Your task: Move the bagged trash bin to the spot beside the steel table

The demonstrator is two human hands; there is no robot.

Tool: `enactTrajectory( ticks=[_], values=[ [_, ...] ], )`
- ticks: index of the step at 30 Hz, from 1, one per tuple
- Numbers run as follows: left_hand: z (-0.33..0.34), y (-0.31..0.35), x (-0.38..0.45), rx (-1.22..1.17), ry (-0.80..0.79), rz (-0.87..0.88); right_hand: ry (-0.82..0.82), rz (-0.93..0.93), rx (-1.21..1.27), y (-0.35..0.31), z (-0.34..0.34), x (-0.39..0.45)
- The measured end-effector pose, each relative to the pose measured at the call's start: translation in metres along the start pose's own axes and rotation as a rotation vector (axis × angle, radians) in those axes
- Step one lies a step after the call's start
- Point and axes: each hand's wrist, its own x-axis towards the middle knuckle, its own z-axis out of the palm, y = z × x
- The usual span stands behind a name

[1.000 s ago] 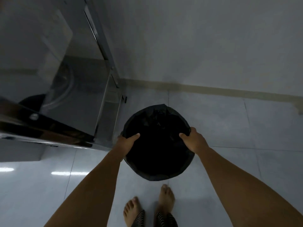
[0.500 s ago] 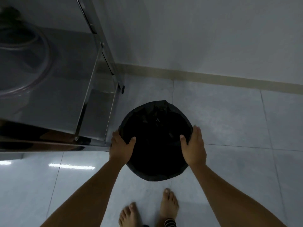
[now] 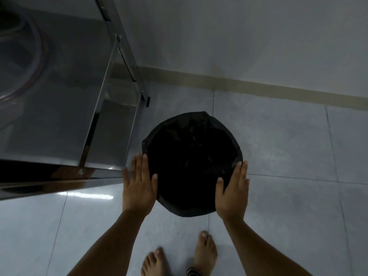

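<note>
The bagged trash bin (image 3: 192, 164) is standing on the tiled floor (image 3: 278, 156) just beside the near corner of the steel table (image 3: 59, 96), with its round mouth facing up and a black liner folded over the rim. Inside, the bag is showing only dark creases; whether anything is lying at the bottom I cannot tell, since the interior is too dark. The left hand (image 3: 137, 184) is lying flat against the bin's left side, fingers spread and straight, thumb reaching onto the rim, and the right hand (image 3: 233, 190) is mirroring it on the right side, fingers extended rather than curled. Neither hand is looking clenched, so the bin is probably being set down or let go, which would make this the closing step of the placement. The next move is likely calling for the palms to lift clear without dragging the loose liner off the rim, and perhaps a small nudge to square the bin against the table leg (image 3: 144, 92). Bare feet (image 3: 205, 253) are standing just behind the bin, near the wall's baseboard (image 3: 258, 88) side of the room.
</note>
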Motion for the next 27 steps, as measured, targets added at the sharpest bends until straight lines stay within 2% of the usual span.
enactTrajectory(
  ticks=[18, 23, 27],
  values=[
    [-0.039, 0.036, 0.15, -0.084, 0.169, 0.011, 0.079, -0.093, 0.04, -0.056, -0.006, 0.163],
    [-0.047, 0.039, 0.18, -0.045, 0.18, -0.008, 0.078, -0.108, 0.029, -0.071, -0.009, 0.192],
    [-0.059, 0.045, 0.182, -0.003, 0.118, -0.042, 0.006, -0.113, -0.01, -0.075, -0.015, 0.198]
  ],
)
